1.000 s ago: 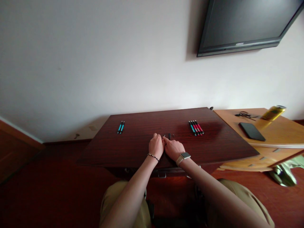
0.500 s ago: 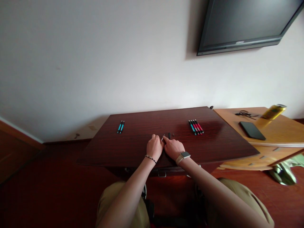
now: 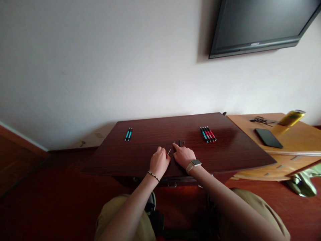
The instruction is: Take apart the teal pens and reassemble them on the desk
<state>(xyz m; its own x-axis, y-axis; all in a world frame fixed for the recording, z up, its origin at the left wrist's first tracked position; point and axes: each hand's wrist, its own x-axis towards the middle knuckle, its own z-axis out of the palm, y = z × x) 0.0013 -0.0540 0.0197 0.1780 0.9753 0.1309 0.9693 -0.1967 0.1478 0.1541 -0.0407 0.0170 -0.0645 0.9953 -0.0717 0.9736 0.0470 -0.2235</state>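
My left hand [image 3: 158, 162] rests on the dark wooden table [image 3: 140, 157], its fingers pinched on a thin pale pen part [image 3: 169, 151] that sticks out to the right. My right hand [image 3: 184, 155] lies close beside it, fingers curled, the forefinger pointing at small dark pen pieces [image 3: 179, 143] on the table just beyond. Whether it grips anything is hidden. Two blue pens [image 3: 128, 134] lie at the far left. A row of several pens [image 3: 208, 134], blue and red, lies at the far right.
A lighter wooden desk [image 3: 296, 140] adjoins on the right with a black phone [image 3: 269, 138], a tangled cable [image 3: 259, 120] and a yellow can [image 3: 291, 117]. A television [image 3: 258, 25] hangs on the wall above. A green bag [image 3: 302, 184] lies on the floor.
My left hand has drawn back towards me and to the left, away from the right hand, with the thin pale part now showing between them. The right hand has barely moved.
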